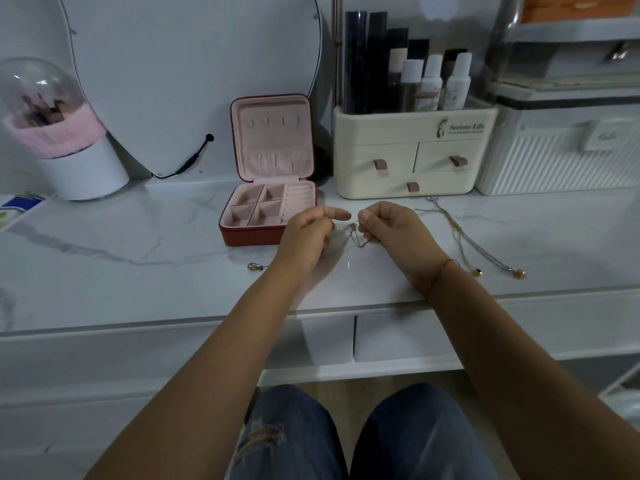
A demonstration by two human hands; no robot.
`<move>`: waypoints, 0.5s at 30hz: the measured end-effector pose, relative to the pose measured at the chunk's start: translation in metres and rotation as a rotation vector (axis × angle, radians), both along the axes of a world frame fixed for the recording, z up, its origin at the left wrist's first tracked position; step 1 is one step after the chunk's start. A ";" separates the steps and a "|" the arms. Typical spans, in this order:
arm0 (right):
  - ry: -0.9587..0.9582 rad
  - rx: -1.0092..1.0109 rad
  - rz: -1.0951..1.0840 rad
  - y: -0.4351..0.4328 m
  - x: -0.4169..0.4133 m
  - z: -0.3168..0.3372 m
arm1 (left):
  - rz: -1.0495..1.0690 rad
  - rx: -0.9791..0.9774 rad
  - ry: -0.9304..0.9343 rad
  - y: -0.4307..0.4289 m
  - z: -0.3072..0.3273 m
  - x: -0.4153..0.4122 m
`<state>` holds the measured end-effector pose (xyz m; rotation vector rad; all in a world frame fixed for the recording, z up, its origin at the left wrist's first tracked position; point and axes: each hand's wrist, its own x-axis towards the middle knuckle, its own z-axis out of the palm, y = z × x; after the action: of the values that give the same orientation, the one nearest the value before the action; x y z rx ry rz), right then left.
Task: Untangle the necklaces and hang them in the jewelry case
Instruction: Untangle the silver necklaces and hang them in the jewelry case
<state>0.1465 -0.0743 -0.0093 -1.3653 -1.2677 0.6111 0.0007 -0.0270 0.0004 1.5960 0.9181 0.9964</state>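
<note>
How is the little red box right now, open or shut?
Open. The jewelry case has its lid standing upright, showing the pink lining, a row of bare hooks and the divided tray below.

- One view only: head-worn, wide-angle, wearer seated at a marble tabletop (121,278).
- Faces forward and down, toward the mirror (194,81) at the back wall.
- Close: left hand (308,237) and right hand (391,230) mid-frame; knees (287,431) at bottom edge.
- Straight lines bow near the edges.
</note>
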 end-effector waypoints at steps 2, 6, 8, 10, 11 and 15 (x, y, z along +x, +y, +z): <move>0.028 0.022 -0.002 -0.001 -0.001 0.001 | 0.009 -0.015 0.031 -0.001 -0.001 0.003; 0.142 0.061 0.032 -0.002 -0.002 0.002 | 0.007 0.047 0.105 -0.002 -0.002 0.005; 0.221 0.074 0.064 -0.002 -0.001 0.003 | -0.008 0.069 0.110 -0.002 -0.002 0.004; 0.291 0.082 0.099 -0.001 0.000 0.002 | -0.011 0.079 0.102 -0.001 -0.003 0.003; 0.326 0.090 0.119 -0.001 0.000 0.002 | -0.012 0.080 0.092 -0.001 -0.003 0.002; 0.438 0.106 0.153 -0.001 0.001 0.003 | -0.035 0.044 0.010 -0.001 -0.002 0.001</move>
<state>0.1474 -0.0753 -0.0064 -0.9829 -1.0345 0.8822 0.0022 -0.0281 -0.0015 1.6501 0.8776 0.9912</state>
